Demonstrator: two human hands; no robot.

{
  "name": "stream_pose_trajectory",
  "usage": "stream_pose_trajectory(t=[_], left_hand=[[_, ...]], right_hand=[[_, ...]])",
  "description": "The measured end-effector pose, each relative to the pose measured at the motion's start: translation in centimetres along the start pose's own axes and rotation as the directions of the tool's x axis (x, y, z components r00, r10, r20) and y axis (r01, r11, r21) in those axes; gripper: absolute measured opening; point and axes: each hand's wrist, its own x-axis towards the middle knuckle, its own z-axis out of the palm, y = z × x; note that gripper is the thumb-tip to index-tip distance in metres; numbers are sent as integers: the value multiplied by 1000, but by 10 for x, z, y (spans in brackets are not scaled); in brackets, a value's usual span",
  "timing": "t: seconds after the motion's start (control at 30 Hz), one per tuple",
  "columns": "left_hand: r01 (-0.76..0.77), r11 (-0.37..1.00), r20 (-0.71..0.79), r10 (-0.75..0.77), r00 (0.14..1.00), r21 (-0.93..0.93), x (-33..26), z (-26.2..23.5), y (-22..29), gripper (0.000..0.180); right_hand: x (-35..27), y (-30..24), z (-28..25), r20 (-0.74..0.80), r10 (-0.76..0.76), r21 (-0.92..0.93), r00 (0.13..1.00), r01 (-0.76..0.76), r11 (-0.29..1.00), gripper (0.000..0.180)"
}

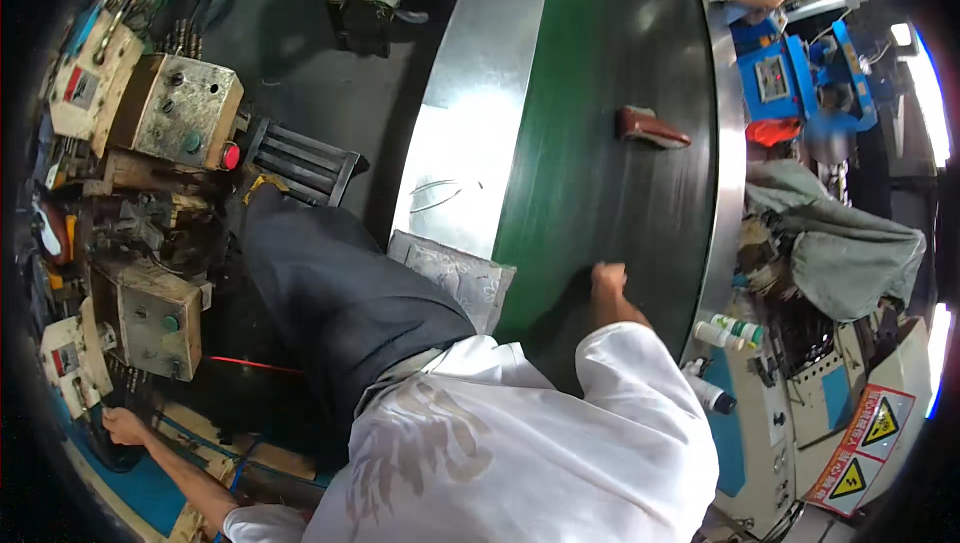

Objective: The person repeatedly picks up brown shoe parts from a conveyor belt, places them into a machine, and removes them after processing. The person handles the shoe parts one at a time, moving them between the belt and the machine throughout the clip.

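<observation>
Brown shoe (651,128) lies crosswise on the belt (600,193), beyond right hand (607,280).

Two triangular yellow warning signs (866,450) with black edges sit on a red and white sticker at about four o'clock, on the pale machine casing. A red and white label (79,89) is on the cream control box at ten o'clock, and a similar one (62,360) at eight o'clock. A small grey panel screen (772,78) sits on the blue machine at two o'clock. Two white bottles with green labels (728,331) lie at four o'clock.
</observation>
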Motion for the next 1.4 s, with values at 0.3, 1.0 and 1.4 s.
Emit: stream_pose_trajectory(t=[0.3, 1.0, 1.4], left_hand=[[258, 966, 265, -246, 932, -11, -95, -45, 3, 72], [570, 612, 833, 329, 446, -547, -348, -16, 221, 49], [563, 270, 444, 874, 196, -781, -409, -154, 428, 37]], right_hand=[[118, -249, -173, -229, -688, -256, 688, 640, 725, 84], [84, -219, -162, 0, -646, -10, 763, 646, 763, 100], [-135, -172, -93, 351, -772, 777, 529, 295, 556, 71]])
